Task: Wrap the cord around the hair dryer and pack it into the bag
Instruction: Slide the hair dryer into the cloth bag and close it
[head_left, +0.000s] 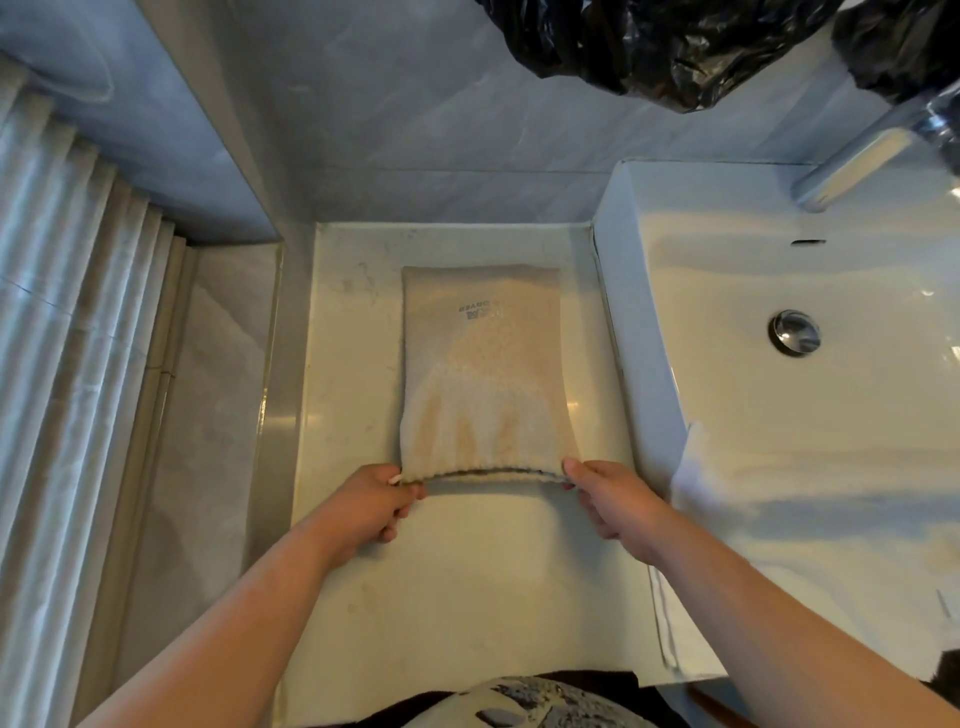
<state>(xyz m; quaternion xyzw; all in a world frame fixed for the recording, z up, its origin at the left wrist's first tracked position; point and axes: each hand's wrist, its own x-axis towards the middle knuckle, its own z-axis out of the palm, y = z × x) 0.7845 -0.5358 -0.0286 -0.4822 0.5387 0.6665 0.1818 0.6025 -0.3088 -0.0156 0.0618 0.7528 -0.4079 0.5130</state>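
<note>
A beige cloth drawstring bag (480, 364) lies flat on the white counter (467, 582), its mouth toward me and small print near its far end. A bulge under the cloth shows something inside; the hair dryer and its cord are hidden from view. My left hand (371, 501) pinches the left corner of the bag's mouth, where a bit of white drawstring shows. My right hand (610, 496) pinches the right corner. The mouth is stretched between them as a thin dark slit.
A white sink basin (769, 405) with a metal drain (794, 332) and a chrome tap (852, 161) sits on the right. A black plastic bag (675, 47) hangs at the top. A white towel (691, 545) lies by the basin. A tiled wall stands behind, a curtain at left.
</note>
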